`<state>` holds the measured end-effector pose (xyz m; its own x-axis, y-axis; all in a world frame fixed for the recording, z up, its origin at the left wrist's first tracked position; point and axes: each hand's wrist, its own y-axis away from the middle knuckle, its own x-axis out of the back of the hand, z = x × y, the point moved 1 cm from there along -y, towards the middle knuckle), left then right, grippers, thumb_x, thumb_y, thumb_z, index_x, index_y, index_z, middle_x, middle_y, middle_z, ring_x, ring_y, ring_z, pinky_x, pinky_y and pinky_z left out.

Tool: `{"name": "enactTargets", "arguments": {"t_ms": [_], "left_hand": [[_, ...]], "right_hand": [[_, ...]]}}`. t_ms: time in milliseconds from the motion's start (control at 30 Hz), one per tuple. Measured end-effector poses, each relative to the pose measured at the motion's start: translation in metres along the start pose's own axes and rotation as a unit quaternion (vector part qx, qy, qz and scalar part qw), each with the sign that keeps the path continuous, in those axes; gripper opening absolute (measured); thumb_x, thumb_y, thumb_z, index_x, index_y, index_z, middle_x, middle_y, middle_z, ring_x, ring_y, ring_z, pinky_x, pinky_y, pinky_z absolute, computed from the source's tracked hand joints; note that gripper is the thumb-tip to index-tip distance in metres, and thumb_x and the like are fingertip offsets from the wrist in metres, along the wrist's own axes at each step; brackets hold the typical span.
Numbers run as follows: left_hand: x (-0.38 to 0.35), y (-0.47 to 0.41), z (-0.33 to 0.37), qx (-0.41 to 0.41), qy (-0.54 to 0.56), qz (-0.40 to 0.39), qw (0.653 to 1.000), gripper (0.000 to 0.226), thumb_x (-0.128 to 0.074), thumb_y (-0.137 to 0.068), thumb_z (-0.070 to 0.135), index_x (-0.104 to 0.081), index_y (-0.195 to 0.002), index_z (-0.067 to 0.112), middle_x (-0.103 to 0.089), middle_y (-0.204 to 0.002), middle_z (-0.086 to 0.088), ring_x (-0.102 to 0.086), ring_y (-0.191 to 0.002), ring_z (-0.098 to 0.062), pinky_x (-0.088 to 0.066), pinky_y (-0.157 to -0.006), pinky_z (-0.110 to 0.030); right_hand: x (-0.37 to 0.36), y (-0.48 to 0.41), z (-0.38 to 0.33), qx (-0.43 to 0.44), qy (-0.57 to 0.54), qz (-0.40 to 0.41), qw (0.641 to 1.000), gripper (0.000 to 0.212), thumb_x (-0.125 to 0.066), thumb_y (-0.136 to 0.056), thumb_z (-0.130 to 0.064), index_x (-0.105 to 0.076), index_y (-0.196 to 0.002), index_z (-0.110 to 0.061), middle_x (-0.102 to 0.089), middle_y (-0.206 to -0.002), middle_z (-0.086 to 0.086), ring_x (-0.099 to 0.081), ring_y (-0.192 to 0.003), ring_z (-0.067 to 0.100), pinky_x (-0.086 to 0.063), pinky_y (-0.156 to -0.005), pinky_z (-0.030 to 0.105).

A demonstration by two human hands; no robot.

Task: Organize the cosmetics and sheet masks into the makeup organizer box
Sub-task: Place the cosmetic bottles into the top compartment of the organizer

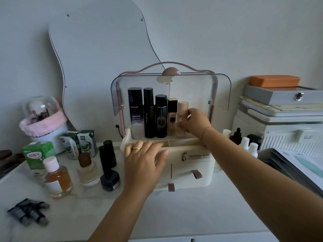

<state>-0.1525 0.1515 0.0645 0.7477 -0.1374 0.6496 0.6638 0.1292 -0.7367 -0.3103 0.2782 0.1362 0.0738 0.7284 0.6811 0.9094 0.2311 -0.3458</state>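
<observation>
my left hand (145, 159): palm down, fingers straight, thumb spread | my right hand (195, 122): higher and further forward, fingers curled round beige bottle (182, 110) | both forearms stretched forward

Right hand (195, 122) covered beige bottle's (182, 110) lower right side. Left hand (145, 159) hid part of organizer (192, 165) front rim. Masks (304, 165) cut off by right edge. Tubes (28, 212) blurred. Small print on black bottles (160, 117) unreadable.
</observation>
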Motion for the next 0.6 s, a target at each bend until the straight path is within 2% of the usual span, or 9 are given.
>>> {"name": "enactTargets", "arguments": {"t_ms": [133, 300, 433, 500, 567, 600], "left_hand": [[-0.001, 0.0, 0.0, 0.001, -0.001, 0.001, 1.0, 0.042, -0.035, -0.093, 0.05, -0.068, -0.097, 0.025, -0.069, -0.092, 0.01, -0.06, -0.089, -0.021, -0.029, -0.084, -0.036], [-0.001, 0.0, 0.0, 0.002, -0.002, -0.001, 1.0, 0.044, -0.033, -0.094, 0.051, -0.068, -0.096, 0.025, -0.068, -0.091, 0.011, -0.059, -0.09, -0.021, -0.03, -0.084, -0.036], [-0.002, 0.0, 0.0, -0.005, -0.006, 0.004, 1.0, 0.042, -0.035, -0.094, 0.05, -0.068, -0.094, 0.023, -0.068, -0.091, 0.009, -0.059, -0.09, -0.023, -0.03, -0.083, -0.037], [-0.002, 0.0, -0.001, -0.012, -0.008, 0.009, 1.0, 0.04, -0.037, -0.094, 0.049, -0.067, -0.094, 0.023, -0.069, -0.091, 0.008, -0.06, -0.09, -0.023, -0.03, -0.082, -0.038], [-0.003, 0.0, -0.002, -0.016, -0.014, 0.014, 1.0, 0.04, -0.038, -0.093, 0.048, -0.068, -0.095, 0.022, -0.07, -0.092, 0.007, -0.06, -0.092, -0.024, -0.03, -0.082, -0.038], [-0.003, 0.0, -0.002, -0.016, -0.016, 0.016, 1.0, 0.04, -0.038, -0.093, 0.048, -0.068, -0.095, 0.022, -0.07, -0.093, 0.006, -0.06, -0.093, -0.025, -0.03, -0.082, -0.038]], "right_hand": [[-0.004, -0.002, 0.0, 0.003, 0.054, -0.007, 0.998, 0.023, -0.058, -0.083, -0.012, -0.059, -0.104, -0.003, -0.066, -0.102, 0.014, -0.06, -0.096, 0.029, -0.039, -0.071, 0.027], [-0.005, -0.006, -0.002, -0.014, 0.073, -0.026, 0.997, 0.03, -0.06, -0.082, -0.009, -0.055, -0.11, -0.003, -0.063, -0.109, 0.014, -0.055, -0.09, 0.026, -0.039, -0.071, 0.028], [0.004, 0.007, -0.008, -0.02, 0.091, -0.027, 0.995, 0.034, -0.058, -0.087, -0.011, -0.05, -0.118, -0.001, -0.061, -0.114, 0.016, -0.058, -0.101, 0.029, -0.044, -0.073, 0.029], [0.014, 0.028, -0.008, 0.013, 0.063, 0.008, 0.998, 0.041, -0.062, -0.088, -0.017, -0.048, -0.123, -0.002, -0.06, -0.116, 0.013, -0.058, -0.103, 0.026, -0.047, -0.082, 0.03], [0.023, 0.063, -0.002, 0.081, -0.009, 0.089, 0.993, 0.04, -0.065, -0.086, -0.02, -0.053, -0.123, -0.009, -0.062, -0.113, 0.005, -0.06, -0.101, 0.018, -0.05, -0.088, 0.029], [0.027, 0.084, 0.005, 0.119, -0.056, 0.142, 0.981, 0.034, -0.065, -0.086, -0.02, -0.057, -0.118, -0.013, -0.064, -0.108, 0.0, -0.061, -0.096, 0.012, -0.051, -0.086, 0.025]]}}
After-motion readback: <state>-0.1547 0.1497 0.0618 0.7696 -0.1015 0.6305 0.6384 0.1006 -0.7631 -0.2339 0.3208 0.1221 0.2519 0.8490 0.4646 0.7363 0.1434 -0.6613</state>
